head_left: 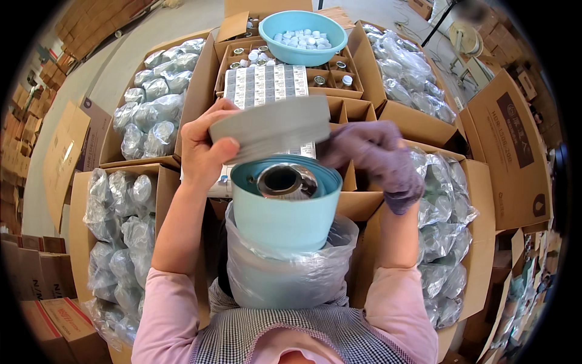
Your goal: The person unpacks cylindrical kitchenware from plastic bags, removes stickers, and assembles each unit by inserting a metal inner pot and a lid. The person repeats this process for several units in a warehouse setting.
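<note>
Checked apron (242,337) cloth lies nearest the camera, along the lower edge. Higher up, the bare left hand (209,139) grips one end of a blurred grey lid-like piece (273,128), thumb on the near side and fingers behind, probably to keep it steady and tilted. At its other end is the gloved right hand (379,161), too blurred to tell whether its fingers are closed or touching the piece.

Just below stands a pale blue pail (285,221) with a shiny metal vessel (306,185) inside, mouth up. Clear plastic (291,282) surrounds its lower part; the pail seems to rest at the lap, which would leave both hands free.

Beyond, the grey piece hides part of a label sheet (267,82). Farther off, a blue basin (330,56) of white caps (303,40) sits on a divided carton (348,91), covering some compartments. Cartons of plastic-wrapped items (160,112) crowd both sides, probably limiting elbow room.
</note>
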A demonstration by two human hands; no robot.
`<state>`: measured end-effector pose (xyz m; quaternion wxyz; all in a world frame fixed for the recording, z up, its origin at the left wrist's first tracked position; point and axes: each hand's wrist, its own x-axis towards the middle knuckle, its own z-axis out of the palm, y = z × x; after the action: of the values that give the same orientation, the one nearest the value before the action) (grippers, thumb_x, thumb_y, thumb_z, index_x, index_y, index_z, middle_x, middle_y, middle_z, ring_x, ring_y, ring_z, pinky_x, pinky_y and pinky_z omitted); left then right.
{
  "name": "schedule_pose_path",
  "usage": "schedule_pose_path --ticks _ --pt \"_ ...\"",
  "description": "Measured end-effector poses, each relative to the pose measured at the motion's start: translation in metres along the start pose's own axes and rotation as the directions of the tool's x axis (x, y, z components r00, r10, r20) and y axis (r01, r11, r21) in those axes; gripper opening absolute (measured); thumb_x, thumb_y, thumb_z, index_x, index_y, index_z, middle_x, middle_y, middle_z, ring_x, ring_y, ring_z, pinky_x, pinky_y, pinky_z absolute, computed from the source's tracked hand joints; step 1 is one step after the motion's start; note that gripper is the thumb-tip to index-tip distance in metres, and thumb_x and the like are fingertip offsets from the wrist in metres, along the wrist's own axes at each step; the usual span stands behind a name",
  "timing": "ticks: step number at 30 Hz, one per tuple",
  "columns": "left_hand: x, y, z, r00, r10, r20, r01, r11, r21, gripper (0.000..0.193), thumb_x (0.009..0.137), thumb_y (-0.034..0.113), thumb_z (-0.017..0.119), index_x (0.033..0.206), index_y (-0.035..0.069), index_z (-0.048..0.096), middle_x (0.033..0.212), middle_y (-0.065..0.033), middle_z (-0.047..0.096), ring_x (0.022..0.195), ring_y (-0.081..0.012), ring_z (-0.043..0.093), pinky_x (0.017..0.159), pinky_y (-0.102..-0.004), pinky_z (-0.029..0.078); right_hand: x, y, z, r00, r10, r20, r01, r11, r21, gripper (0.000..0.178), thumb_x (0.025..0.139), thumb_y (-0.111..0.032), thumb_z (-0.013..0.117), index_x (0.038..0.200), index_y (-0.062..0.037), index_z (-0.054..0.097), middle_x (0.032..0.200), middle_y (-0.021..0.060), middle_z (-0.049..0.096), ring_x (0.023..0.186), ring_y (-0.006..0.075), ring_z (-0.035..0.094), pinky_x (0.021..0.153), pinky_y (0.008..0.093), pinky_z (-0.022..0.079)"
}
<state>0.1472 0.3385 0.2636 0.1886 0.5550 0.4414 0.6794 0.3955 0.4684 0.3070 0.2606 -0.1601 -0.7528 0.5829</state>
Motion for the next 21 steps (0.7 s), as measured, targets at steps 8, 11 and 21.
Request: schedule_pose_path --ticks 8,11,21 --pt "0.022 0.031 0.013 0.88 0.121 0.46 -0.274 0.919 0.283 0.039 0.061 0.024 0.084 0.097 0.009 0.079 0.075 -0.0003 0.059 0.069 -0.0141 0.053 0.062 -0.0264 0.041 0.015 0.064 0.004 0.967 0.023 -0.256 0.096 0.893 0.441 0.062 0.105 -0.046 0.032 0.12 0.008 0.057 0.116 0.0195 0.063 0.114 0.0304 0.06 0.101 0.0403 0.047" --pt "0.016 0.04 0.015 0.899 0.063 0.433 -0.207 0.932 0.296 0.038 0.062 0.023 0.083 0.097 0.008 0.078 0.073 -0.0007 0.058 0.069 -0.0136 0.053 0.061 -0.0264 0.04 0.022 0.047 0.023 0.988 0.109 -0.105 -0.021 0.786 0.617 0.064 0.102 -0.052 0.035 0.118 0.0037 0.063 0.112 0.013 0.068 0.103 0.0216 0.065 0.097 0.0323 0.048" --pt "0.007 0.06 0.017 0.902 0.102 0.419 -0.262 0.902 0.343 0.042 0.068 0.03 0.079 0.099 0.002 0.077 0.077 -0.0042 0.057 0.068 -0.0145 0.052 0.059 -0.0265 0.038 0.027 0.039 0.034 0.998 -0.047 -0.051 0.063 0.925 0.375 0.069 0.103 -0.055 0.029 0.112 -0.0001 0.069 0.104 0.012 0.069 0.096 0.0164 0.064 0.092 0.0285 0.047"
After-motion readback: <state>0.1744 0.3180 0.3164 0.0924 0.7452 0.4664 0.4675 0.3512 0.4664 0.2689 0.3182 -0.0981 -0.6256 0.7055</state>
